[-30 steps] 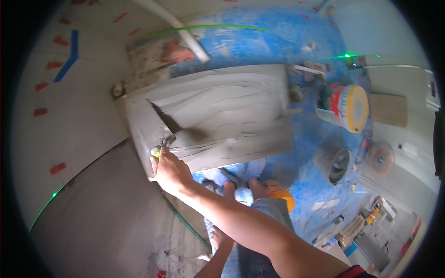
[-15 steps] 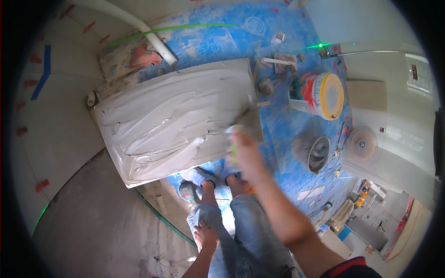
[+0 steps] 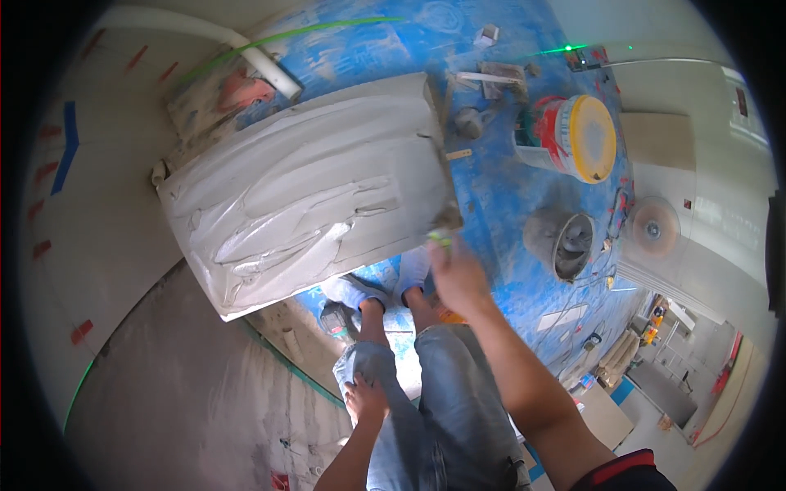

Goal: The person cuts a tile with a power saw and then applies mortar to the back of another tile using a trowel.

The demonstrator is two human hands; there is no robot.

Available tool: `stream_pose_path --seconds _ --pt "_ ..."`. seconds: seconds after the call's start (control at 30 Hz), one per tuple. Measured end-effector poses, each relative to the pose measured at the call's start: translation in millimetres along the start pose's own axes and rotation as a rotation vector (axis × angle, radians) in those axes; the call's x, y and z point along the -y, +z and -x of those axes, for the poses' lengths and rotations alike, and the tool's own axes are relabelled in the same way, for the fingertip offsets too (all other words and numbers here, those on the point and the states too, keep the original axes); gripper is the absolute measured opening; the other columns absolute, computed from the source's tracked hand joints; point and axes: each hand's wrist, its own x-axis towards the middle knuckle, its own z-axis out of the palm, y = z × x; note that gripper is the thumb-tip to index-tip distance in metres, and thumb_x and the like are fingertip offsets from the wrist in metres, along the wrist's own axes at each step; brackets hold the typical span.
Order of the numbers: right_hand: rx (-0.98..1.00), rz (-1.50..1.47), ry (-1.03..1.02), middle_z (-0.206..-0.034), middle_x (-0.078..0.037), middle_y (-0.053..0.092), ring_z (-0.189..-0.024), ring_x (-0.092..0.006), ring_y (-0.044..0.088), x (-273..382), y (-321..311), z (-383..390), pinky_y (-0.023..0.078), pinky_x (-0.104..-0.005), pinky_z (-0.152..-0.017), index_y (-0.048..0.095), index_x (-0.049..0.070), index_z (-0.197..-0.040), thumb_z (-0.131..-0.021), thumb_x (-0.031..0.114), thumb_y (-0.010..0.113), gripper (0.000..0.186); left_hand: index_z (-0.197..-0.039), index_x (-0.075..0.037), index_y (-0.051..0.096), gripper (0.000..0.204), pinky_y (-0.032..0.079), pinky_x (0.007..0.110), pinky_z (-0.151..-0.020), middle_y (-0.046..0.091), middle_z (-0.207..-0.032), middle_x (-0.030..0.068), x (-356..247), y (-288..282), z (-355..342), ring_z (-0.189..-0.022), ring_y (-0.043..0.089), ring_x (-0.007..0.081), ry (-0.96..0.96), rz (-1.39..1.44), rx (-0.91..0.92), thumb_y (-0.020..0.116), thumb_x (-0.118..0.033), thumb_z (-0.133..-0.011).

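Observation:
A large tile (image 3: 311,196) coated with ridged grey adhesive leans in front of me. My right hand (image 3: 458,278) is at the tile's lower right corner, closed around the green handle of a trowel (image 3: 444,225) whose grey blade touches that corner. My left hand (image 3: 365,399) rests flat on my left thigh with fingers apart and holds nothing. Below the tile I see my jeans and my shoes (image 3: 348,293) on the floor.
A red and white bucket (image 3: 573,135) with a yellow top and a dirty grey bucket (image 3: 565,241) stand right of the tile on the blue floor sheet (image 3: 491,188). A round cutting disc (image 3: 651,229), a white pipe (image 3: 262,61) and small tools lie around. A grey mortared surface (image 3: 164,393) fills the lower left.
My right hand has swept with the trowel from the tile's left side across to its lower right corner. The adhesive now shows wide smoothed strokes.

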Motion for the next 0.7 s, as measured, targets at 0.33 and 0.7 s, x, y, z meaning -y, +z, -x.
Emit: stream_pose_path --seconds 0.33,0.7 --pt "0.395 -0.875 0.132 -0.086 -0.022 0.06 -0.075 -0.0435 0.057 114.4 133.9 116.6 0.046 -0.0507 -0.067 0.048 0.005 -0.109 -0.099 0.047 0.045 0.043 -0.143 -0.004 0.037 0.068 0.031 0.049 -0.11 0.04 -0.141 0.0281 -1.1 9.8 2.4 -0.13 0.042 0.041 -0.028 0.094 0.137 0.055 -0.044 -0.091" --pt "-0.003 -0.03 -0.148 -0.08 -0.017 0.063 -0.068 -0.0369 0.062 -13.5 42.8 69.1 0.05 -0.0457 -0.063 0.053 0.004 -0.109 -0.096 0.036 0.056 0.034 -0.137 -0.005 0.04 0.059 0.04 0.054 -0.1 0.044 -0.129 0.0292 -2.8 10.1 0.9 -0.117 0.05 0.0469 -0.058 -0.012 0.041 0.053 -0.041 -0.093"
